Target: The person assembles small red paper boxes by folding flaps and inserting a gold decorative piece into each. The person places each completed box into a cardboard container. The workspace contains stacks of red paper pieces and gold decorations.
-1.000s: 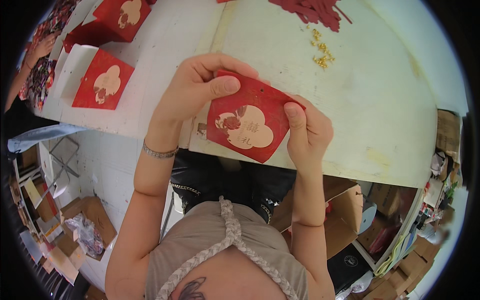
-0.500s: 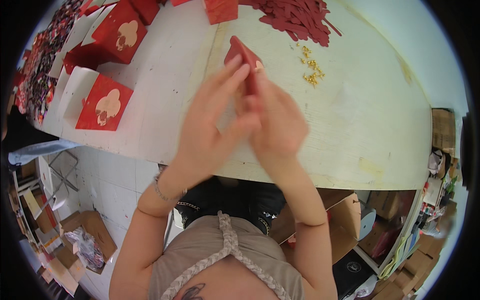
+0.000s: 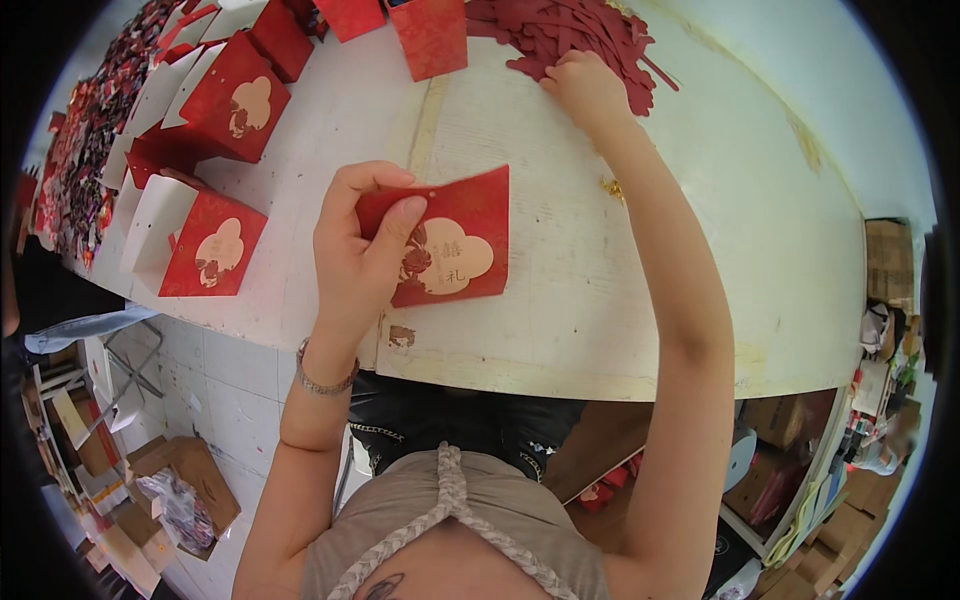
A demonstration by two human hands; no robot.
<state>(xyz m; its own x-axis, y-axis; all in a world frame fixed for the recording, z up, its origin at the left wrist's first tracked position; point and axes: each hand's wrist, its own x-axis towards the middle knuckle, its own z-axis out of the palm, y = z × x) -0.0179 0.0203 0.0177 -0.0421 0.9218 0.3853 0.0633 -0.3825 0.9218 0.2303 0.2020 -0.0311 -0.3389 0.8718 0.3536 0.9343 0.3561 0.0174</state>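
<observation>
1. Holding the red card box (image 3: 465,240), your left hand (image 3: 355,240) has its thumb clamped on the front face and its fingers curled behind the far left corner; the box is over the near middle of the table (image 3: 570,320).
2. Your right hand (image 3: 592,90) is at the near edge of the pile of dark red strips (image 3: 570,30), fingers drawn together; you cannot tell whether they pinch a strip.
3. Expect the box to be light and fairly stiff, perhaps a little slick, and easily creased. Grip it by the far edge, near the small hole, keeping pressure off the middle of the panel.
4. At far left, red boxes (image 3: 215,250) stand with white insides showing; you cannot make out any contents.
5. On the floor at left, a cardboard box (image 3: 215,480) holds a clear plastic bag (image 3: 175,505).
6. Under the table at right, a brown carton (image 3: 585,440) has red pieces (image 3: 600,495) in it.
</observation>
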